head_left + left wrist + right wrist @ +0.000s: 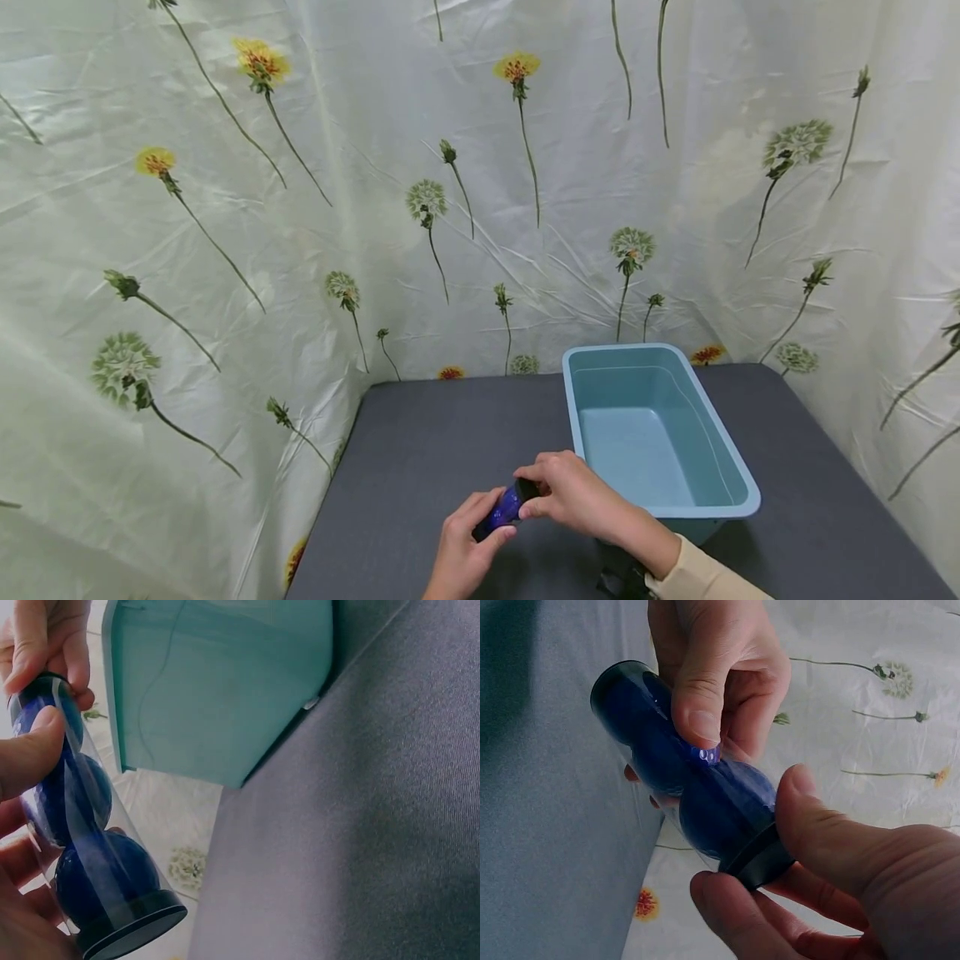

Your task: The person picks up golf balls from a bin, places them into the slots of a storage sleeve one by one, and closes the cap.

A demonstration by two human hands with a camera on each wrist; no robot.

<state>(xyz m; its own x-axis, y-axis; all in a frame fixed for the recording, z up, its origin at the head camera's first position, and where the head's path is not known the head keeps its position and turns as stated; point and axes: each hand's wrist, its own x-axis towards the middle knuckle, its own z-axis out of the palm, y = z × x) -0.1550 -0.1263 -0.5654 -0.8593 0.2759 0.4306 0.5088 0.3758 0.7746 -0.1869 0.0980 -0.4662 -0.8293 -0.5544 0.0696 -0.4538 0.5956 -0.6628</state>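
A clear tube [671, 769] with several dark blue balls in it and a black cap at each end is held between both hands, in front of the basin's near left corner in the head view. My left hand [461, 537] grips the tube around its body, thumb pressed along the side. At the other end, the right hand [577, 496] pinches the black cap [757, 859] between thumb and fingers. The opposite cap [139, 922] faces the left wrist camera, free of fingers. The tube slants, its right-hand end farther from me in the head view.
A light blue plastic basin [633, 450] stands on the dark grey table [450, 433], just beyond the right hand. Behind and around the table hangs a pale curtain [375, 167] printed with dandelions. Something black [626, 583] sits at the right wrist.
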